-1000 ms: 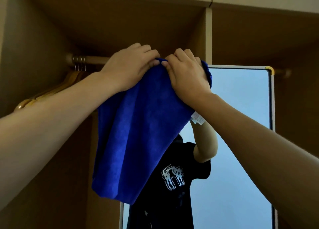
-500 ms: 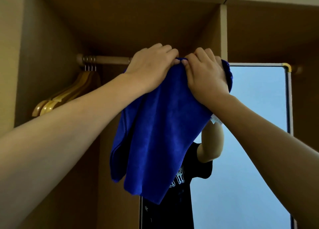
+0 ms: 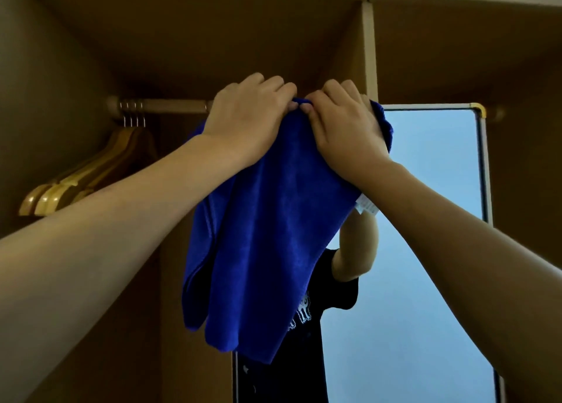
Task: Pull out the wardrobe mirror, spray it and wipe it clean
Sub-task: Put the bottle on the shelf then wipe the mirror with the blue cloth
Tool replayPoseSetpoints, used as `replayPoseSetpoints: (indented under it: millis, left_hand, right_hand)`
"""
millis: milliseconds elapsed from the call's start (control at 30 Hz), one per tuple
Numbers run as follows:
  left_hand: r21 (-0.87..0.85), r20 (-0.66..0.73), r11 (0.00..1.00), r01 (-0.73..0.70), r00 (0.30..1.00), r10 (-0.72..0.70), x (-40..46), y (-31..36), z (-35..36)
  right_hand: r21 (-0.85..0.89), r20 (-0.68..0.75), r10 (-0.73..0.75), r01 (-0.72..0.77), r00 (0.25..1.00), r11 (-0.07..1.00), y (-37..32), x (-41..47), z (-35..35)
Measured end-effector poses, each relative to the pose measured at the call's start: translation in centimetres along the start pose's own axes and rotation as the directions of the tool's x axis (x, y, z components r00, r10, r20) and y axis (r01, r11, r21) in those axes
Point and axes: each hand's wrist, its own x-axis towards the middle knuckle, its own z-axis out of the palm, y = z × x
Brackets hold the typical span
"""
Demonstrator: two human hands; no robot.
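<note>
A blue microfibre cloth (image 3: 267, 235) hangs down in front of the open wardrobe, with a white label at its right edge. My left hand (image 3: 246, 119) and my right hand (image 3: 343, 126) both grip its top edge, fingertips almost meeting, up at the height of the wooden rail (image 3: 170, 105). Behind the cloth on the right stands the pulled-out mirror (image 3: 431, 220) in a white frame with a yellow corner. It reflects a person in a black T-shirt with a raised arm. The cloth hides the mirror's upper left part.
Several wooden hangers (image 3: 85, 171) hang at the left end of the rail. A vertical divider panel (image 3: 369, 53) separates the two wardrobe bays, just left of the mirror's top. The wardrobe's side wall (image 3: 36, 98) stands at the left.
Both hands keep hold of the cloth's top at the rail. The cloth's lower part has bunched and hangs narrower than a second ago. The view has swung left, so everything sits further right.
</note>
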Motion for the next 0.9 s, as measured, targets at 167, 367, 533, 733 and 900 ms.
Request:
replayPoseSetpoints:
  millis: [167, 367, 533, 733, 900]
  left_hand:
    - [0.008, -0.025, 1.0, 0.003, 1.0, -0.003, 1.0, 1.7, 0.2]
    - [-0.001, -0.08, 1.0, 0.02, 0.997, -0.02, 2.7, 5.3, 1.3]
    - [0.031, -0.107, 0.998, 0.055, 0.993, -0.051, 3.4, 6.7, 1.8]
    - [0.053, -0.138, 0.997, 0.063, 0.989, -0.055, 3.9, 8.4, 1.9]
    - [0.039, -0.16, 0.998, 0.055, 0.986, -0.048, 5.2, 10.8, 2.6]
  right_hand:
    - [0.063, -0.062, -0.012, 0.016, 0.998, 0.998, 1.9, -0.5, -0.3]
    - [0.095, -0.059, -0.018, 0.024, 0.998, 0.995, 5.4, -1.4, -1.4]
    - [0.134, -0.076, -0.062, 0.072, 0.995, 0.988, 6.7, -1.6, -1.9]
    - [0.144, -0.102, -0.098, 0.112, 0.99, 0.983, 8.2, -2.2, -2.4]
    - [0.155, -0.092, -0.08, 0.093, 0.993, 0.984, 10.7, -2.9, -3.1]
